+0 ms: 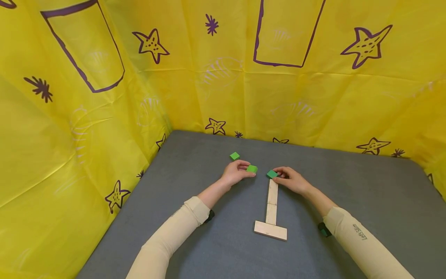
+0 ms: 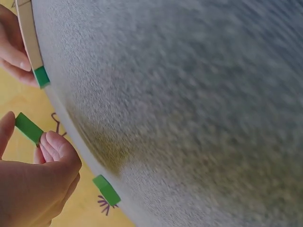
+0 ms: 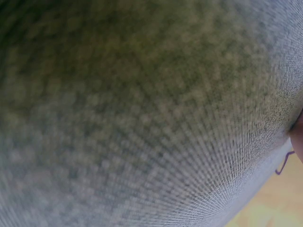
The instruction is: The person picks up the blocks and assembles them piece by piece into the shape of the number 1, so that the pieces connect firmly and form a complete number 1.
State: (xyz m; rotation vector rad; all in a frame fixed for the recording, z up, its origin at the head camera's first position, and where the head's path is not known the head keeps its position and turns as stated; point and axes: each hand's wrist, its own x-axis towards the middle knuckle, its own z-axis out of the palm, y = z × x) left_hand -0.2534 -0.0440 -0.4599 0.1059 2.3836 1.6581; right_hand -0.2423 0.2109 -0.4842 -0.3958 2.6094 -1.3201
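Note:
In the head view my left hand (image 1: 236, 173) pinches a light green block (image 1: 252, 169) between thumb and fingers. The left wrist view shows that block (image 2: 29, 128) held by its ends, raised off the grey table. My right hand (image 1: 294, 181) has thumb and fingers at a darker green block (image 1: 272, 174), which sits at the far end of a line of wooden strips (image 1: 273, 192). A crosswise wooden piece (image 1: 270, 231) lies at the near end of that line. Only a fingertip-sized bit of the right hand (image 3: 297, 137) shows in the right wrist view.
Another light green block (image 1: 235, 155) lies on the grey table (image 1: 216, 248), just beyond the left hand. Yellow cloth (image 1: 223, 97) with drawn stars hangs along the table's back and left edges, and also at the right.

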